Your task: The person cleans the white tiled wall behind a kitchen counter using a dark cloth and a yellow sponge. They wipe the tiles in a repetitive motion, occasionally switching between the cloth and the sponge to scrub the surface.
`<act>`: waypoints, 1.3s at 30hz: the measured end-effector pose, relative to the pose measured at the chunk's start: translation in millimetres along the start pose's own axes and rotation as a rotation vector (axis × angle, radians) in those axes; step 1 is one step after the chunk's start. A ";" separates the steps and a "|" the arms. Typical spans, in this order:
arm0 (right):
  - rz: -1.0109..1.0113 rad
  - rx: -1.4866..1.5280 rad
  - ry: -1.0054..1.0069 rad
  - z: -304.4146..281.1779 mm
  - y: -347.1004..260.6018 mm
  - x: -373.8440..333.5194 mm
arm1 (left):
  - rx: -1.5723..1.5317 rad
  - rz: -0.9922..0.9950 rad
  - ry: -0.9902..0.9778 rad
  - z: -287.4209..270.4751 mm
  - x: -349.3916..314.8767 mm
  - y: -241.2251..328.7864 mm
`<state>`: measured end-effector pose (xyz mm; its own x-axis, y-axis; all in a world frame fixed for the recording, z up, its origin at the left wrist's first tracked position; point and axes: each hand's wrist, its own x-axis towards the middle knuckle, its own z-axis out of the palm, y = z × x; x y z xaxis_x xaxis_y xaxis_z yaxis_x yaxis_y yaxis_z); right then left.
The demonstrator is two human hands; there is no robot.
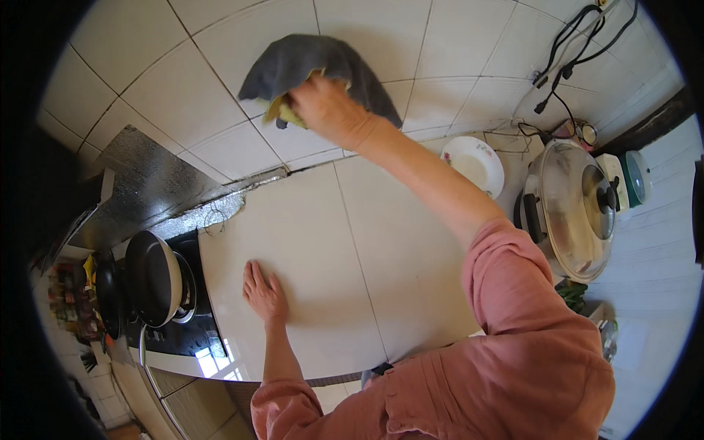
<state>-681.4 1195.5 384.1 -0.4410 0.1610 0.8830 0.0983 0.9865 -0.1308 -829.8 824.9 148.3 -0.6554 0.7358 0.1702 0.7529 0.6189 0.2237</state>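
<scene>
A dark grey cloth [312, 59] with a yellowish underside is pressed against the white wall tiles [381, 37] at the back. My right hand [326, 110] is closed on this cloth, with the arm stretched far forward over the counter; the fingertips are partly covered by its folds. Lower down, my left hand [265, 295] rests flat on the pale tiled counter [315, 242], fingers stretched out, holding nothing. It lies close to the black stove's right edge.
A frying pan [152, 279] sits on the black stove [176, 339] at left, beside a metal splash panel [139, 180]. At right are a flowered white plate [473, 165] and a large pot with a glass lid [576, 209]. Black cables [568, 66] hang on the wall.
</scene>
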 end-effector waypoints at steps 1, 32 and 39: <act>-0.012 0.065 -0.037 -3.1 -18.0 -1.3 | -0.010 0.008 -0.002 0.0 0.2 -0.3; 0.873 -0.097 -0.677 -301.1 -161.5 -423.3 | -0.223 0.329 0.756 20.4 209.6 367.3; 0.708 -0.019 -0.578 -300.5 -153.8 -437.2 | 0.117 0.615 1.035 -64.4 324.5 372.2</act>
<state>-235.7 964.7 153.7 -0.6494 0.7230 0.2356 0.5286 0.6520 -0.5437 -766.1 1276.4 348.6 0.1176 0.3813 0.9170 0.9212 0.3029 -0.2441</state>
